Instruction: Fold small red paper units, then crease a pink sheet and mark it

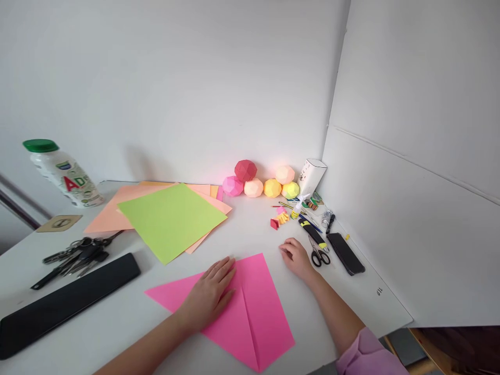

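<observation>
A sheet of bright pink paper point(267, 307) lies on the white table in front of me, with a crease running down it and its right part folded over. Flat on its left part rests my left hand point(211, 291), fingers stretched out over the paper. To the right of the sheet, my right hand point(296, 256) is on the table with its fingers curled in, and I see nothing in them. Nearest to it are small scissors with black handles point(320, 258) and a black and yellow utility knife point(312, 233).
Green paper point(174, 221) tops several peach sheets point(111, 208). Keys point(80, 255), a long black case point(70, 302) and a white bottle point(66, 174) stand left. Faceted paper balls point(246, 171) line the wall. A glue bottle point(297, 209), paper scraps point(281, 215) and a phone point(346, 253) lie right.
</observation>
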Demonstrator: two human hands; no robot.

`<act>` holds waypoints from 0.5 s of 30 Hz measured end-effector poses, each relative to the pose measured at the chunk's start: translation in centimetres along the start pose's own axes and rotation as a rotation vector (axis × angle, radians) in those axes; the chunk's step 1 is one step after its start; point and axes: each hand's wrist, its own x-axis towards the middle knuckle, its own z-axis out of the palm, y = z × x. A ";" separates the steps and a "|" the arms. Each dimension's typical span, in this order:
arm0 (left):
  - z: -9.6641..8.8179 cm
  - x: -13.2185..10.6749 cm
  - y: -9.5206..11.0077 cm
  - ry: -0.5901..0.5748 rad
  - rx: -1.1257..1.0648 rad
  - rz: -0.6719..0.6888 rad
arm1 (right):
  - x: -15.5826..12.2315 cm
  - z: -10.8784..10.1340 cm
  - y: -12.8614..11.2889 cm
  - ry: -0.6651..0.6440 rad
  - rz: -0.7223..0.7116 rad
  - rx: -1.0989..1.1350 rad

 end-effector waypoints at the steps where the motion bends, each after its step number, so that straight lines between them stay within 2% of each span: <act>1: 0.0 -0.1 0.0 0.004 -0.009 0.002 | -0.2 -0.1 0.0 -0.015 -0.012 0.031; 6: -0.1 -0.2 0.1 0.001 -0.020 -0.002 | -0.3 -0.7 -0.1 -0.067 0.004 0.099; 10: -0.4 0.0 0.2 -0.029 0.014 0.001 | -0.5 -0.6 -0.1 -0.058 0.000 0.076; 13: -0.6 0.1 0.3 -0.030 0.023 0.003 | -0.2 -0.5 -0.6 -0.033 0.013 -0.053; 15: -0.6 0.1 0.3 -0.023 0.017 0.001 | 1.3 -0.7 -1.0 -0.052 0.050 -0.210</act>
